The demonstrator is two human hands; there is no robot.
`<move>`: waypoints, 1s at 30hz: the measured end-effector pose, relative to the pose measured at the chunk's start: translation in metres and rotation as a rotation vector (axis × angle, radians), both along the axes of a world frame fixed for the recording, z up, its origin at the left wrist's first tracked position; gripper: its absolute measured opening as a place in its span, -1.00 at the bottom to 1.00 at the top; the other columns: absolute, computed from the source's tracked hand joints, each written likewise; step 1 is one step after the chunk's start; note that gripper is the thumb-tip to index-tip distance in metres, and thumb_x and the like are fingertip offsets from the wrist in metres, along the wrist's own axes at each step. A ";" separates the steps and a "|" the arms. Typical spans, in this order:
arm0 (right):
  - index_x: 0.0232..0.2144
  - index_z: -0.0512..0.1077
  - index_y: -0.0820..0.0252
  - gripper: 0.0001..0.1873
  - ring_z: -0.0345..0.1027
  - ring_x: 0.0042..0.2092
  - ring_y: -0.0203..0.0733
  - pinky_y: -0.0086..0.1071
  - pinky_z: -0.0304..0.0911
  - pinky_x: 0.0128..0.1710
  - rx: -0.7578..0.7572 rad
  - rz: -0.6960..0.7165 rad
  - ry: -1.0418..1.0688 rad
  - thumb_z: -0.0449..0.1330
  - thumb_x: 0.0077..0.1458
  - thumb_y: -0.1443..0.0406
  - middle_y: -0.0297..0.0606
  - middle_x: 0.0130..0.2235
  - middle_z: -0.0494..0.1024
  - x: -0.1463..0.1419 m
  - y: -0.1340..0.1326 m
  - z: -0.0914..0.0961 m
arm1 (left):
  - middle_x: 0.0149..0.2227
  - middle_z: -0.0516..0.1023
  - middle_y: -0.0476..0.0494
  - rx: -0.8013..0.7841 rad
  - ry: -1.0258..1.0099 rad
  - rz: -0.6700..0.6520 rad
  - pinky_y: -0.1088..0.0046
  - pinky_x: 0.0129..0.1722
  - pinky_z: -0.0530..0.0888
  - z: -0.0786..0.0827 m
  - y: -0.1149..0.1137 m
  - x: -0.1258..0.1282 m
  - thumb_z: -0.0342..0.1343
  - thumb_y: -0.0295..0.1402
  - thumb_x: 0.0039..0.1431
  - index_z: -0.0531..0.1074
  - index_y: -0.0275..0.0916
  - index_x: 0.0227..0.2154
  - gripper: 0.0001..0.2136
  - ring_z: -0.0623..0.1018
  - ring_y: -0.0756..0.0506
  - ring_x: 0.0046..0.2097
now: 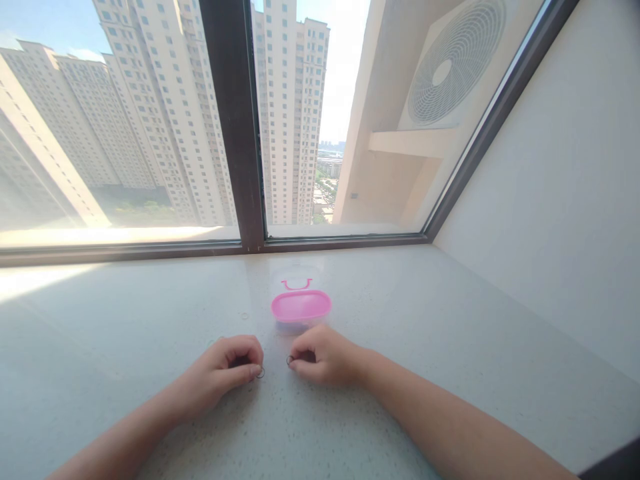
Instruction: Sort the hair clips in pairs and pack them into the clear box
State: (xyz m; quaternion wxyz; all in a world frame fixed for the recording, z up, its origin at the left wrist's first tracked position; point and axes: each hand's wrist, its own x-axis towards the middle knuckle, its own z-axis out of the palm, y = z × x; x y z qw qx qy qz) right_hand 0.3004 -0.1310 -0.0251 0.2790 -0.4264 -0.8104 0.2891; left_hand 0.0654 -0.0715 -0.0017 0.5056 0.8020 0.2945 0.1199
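Observation:
My left hand [233,363] is closed in a pinch on a small thin ring [261,373], which shows at the fingertips. Opposite it, my right hand [327,357] pinches another small dark ring [289,360] between thumb and forefinger. A narrow gap separates the two hands, and both stay low over the pale speckled sill. Just beyond the right hand stands a small oval box with a pink lid [301,307] and a see-through body. Its contents look bluish but are unclear. A pink handle [297,285] lies behind the box.
The speckled windowsill [150,333] runs to a brown window frame [253,243] at the back. A white wall [550,200] bounds the right side. A faint round mark or clear ring [245,315] shows left of the box. Sunlight falls at far left.

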 end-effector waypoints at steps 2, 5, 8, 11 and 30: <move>-0.60 0.29 0.25 -0.82 -0.03 -0.55 -0.44 -0.52 -0.07 -0.56 -0.002 0.001 -0.002 0.13 0.01 0.37 -0.47 -0.62 0.16 0.000 0.000 0.000 | -0.47 0.27 0.04 0.000 0.005 0.000 0.45 -0.33 0.25 0.001 0.000 0.000 0.04 -0.32 0.11 0.27 -0.22 -0.54 -0.84 0.30 -0.05 -0.36; -0.60 0.29 0.25 -0.83 -0.02 -0.55 -0.44 -0.52 -0.06 -0.56 -0.011 -0.004 -0.001 0.13 0.01 0.38 -0.47 -0.62 0.16 0.000 0.000 0.001 | -0.47 0.27 0.04 0.013 0.013 -0.002 0.44 -0.33 0.25 0.001 -0.001 0.000 0.03 -0.32 0.10 0.26 -0.22 -0.54 -0.84 0.30 -0.05 -0.37; -0.60 0.30 0.25 -0.83 -0.03 -0.55 -0.44 -0.51 -0.07 -0.56 -0.013 -0.003 -0.007 0.13 0.00 0.38 -0.47 -0.61 0.16 -0.001 -0.001 0.001 | -0.47 0.27 0.04 0.038 0.012 -0.003 0.44 -0.33 0.25 0.002 0.000 0.000 0.03 -0.32 0.10 0.25 -0.22 -0.55 -0.84 0.30 -0.06 -0.37; -0.60 0.30 0.26 -0.83 -0.03 -0.55 -0.44 -0.51 -0.06 -0.55 -0.009 0.000 -0.022 0.12 0.00 0.38 -0.46 -0.61 0.16 -0.001 0.000 0.001 | -0.47 0.29 0.03 0.062 0.001 -0.019 0.43 -0.31 0.26 0.001 0.001 0.001 0.03 -0.34 0.10 0.26 -0.22 -0.55 -0.84 0.32 -0.06 -0.36; -0.59 0.36 0.27 -0.83 -0.02 -0.54 -0.42 -0.51 -0.06 -0.54 -0.010 -0.012 -0.056 0.13 0.01 0.38 -0.46 -0.61 0.19 -0.002 -0.001 0.005 | -0.45 0.35 0.01 0.104 0.012 -0.031 0.44 -0.31 0.31 0.001 -0.001 -0.001 0.03 -0.31 0.14 0.31 -0.23 -0.54 -0.82 0.35 -0.06 -0.35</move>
